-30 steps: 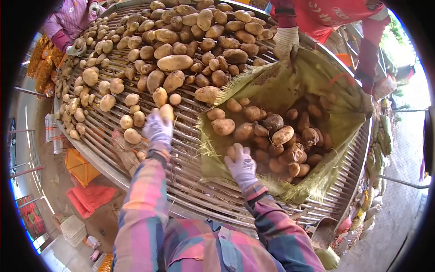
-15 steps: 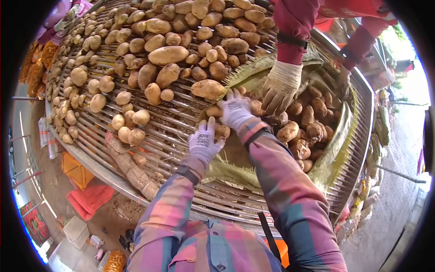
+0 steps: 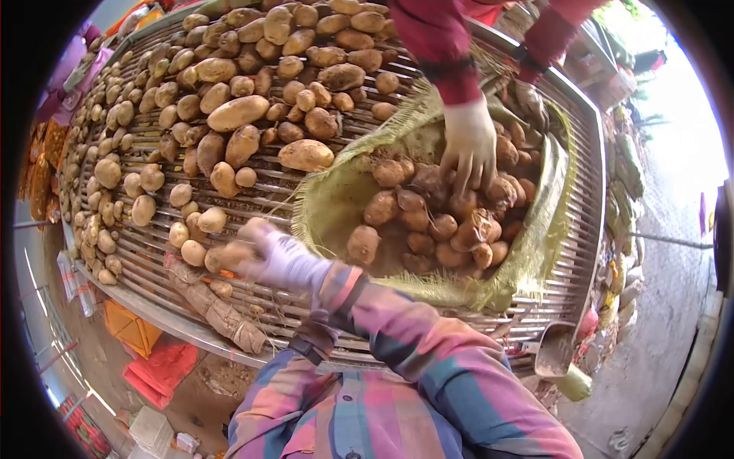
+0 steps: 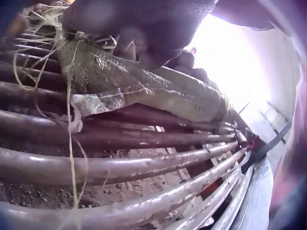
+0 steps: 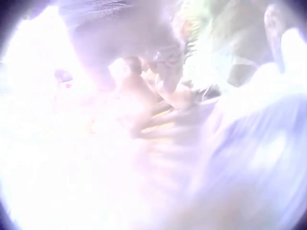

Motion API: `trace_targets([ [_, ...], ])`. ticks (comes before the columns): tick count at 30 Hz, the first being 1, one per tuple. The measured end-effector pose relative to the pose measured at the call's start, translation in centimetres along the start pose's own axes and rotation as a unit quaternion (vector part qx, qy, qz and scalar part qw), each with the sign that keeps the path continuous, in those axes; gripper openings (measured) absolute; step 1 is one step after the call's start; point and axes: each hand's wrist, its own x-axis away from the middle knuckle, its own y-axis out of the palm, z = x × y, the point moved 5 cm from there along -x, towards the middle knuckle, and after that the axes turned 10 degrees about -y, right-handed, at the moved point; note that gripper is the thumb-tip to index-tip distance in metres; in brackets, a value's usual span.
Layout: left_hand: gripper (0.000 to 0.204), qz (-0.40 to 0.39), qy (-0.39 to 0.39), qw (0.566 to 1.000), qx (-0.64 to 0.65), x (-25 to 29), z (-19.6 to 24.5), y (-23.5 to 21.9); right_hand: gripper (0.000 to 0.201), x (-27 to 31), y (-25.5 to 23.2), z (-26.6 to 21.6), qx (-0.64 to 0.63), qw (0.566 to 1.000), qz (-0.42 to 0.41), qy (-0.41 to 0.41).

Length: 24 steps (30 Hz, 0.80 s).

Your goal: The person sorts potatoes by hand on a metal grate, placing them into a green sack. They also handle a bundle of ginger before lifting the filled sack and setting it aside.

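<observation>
Head view: right hand (image 3: 267,256) reaches left across the body, blurred fingers seemingly grasping a potato (image 3: 229,252); left hand hidden.

Pink/blue plaid shirt (image 3: 428,367) w/ buttons, pale knit gloves (image 3: 287,260), dark wrist strap (image 3: 304,350).

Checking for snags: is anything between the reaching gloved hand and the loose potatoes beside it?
Nothing visible: the right hand, though blurred, is at the potatoes on the bars.

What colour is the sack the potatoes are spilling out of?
The sack is yellowish-green woven mesh with frayed edges, clearest in the head view.
</observation>
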Motion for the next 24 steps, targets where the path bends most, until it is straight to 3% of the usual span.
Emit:
trace_targets([
  [1, 0.027, 0.143, 0.029, 0.989, -0.020, 0.5, -1.3, 4.6, 0.052, 0.9, 0.2, -1.6, 0.040, 0.998, -0.039, 0.013],
  [2, 0.027, 0.286, 0.044, 0.956, -0.044, 1.4, -1.7, 6.1, 0.044, 2.1, -0.1, -2.1, 0.036, 0.998, -0.045, 0.033],
  [3, 0.027, 0.281, 0.068, 0.957, -0.038, 1.4, -1.2, 9.0, 0.038, 3.7, -1.5, -2.5, 0.041, 0.998, -0.024, 0.046],
  [7, 0.041, 0.196, 0.029, 0.976, -0.092, 2.6, 2.7, 2.9, 0.018, 12.8, -11.5, -3.3, 0.195, 0.970, 0.129, 0.059],
  [8, 0.045, 0.054, 0.009, 0.995, -0.081, 2.3, 3.6, 3.3, 0.015, 15.6, -14.5, -3.6, 0.231, 0.956, 0.167, 0.063],
  [9, 0.041, 0.022, 0.020, 0.998, -0.062, 2.5, 4.8, 3.6, 0.011, 18.2, -16.9, -3.4, 0.295, 0.939, 0.138, 0.109],
  [10, 0.037, -0.009, 0.029, 0.999, -0.045, 2.6, 5.9, 3.9, 0.009, 20.9, -18.9, -3.5, 0.344, 0.919, 0.171, 0.082],
  [12, 0.039, 0.006, 0.061, 0.998, -0.031, 2.8, 8.6, 4.8, 0.011, 25.7, -20.8, -3.0, 0.459, 0.884, 0.067, 0.069],
  [14, 0.041, 0.019, 0.094, 0.995, -0.017, 3.1, 10.9, 5.7, 0.016, 28.8, -21.5, -2.9, 0.456, 0.888, 0.054, 0.021],
  [16, 0.041, -0.001, 0.120, 0.993, 0.020, 3.3, 12.5, 6.2, 0.019, 31.3, -22.1, -2.7, 0.488, 0.855, -0.060, 0.165],
  [18, 0.042, -0.011, 0.138, 0.990, 0.016, 3.3, 14.1, 4.9, 0.017, 34.8, -23.5, -2.2, 0.501, 0.838, -0.029, 0.213],
  [20, 0.039, -0.009, 0.161, 0.983, 0.085, 2.9, 15.7, 3.8, 0.016, 38.4, -25.5, -0.3, 0.474, 0.797, -0.059, 0.369],
  [22, 0.040, 0.000, 0.186, 0.980, 0.074, 2.3, 17.7, 2.6, 0.023, 40.9, -27.9, -0.4, 0.453, 0.753, 0.093, 0.468],
  [24, 0.046, -0.064, 0.177, 0.981, 0.046, 1.8, 19.0, 2.5, 0.024, 41.9, -29.5, 1.3, 0.435, 0.735, 0.132, 0.502],
])
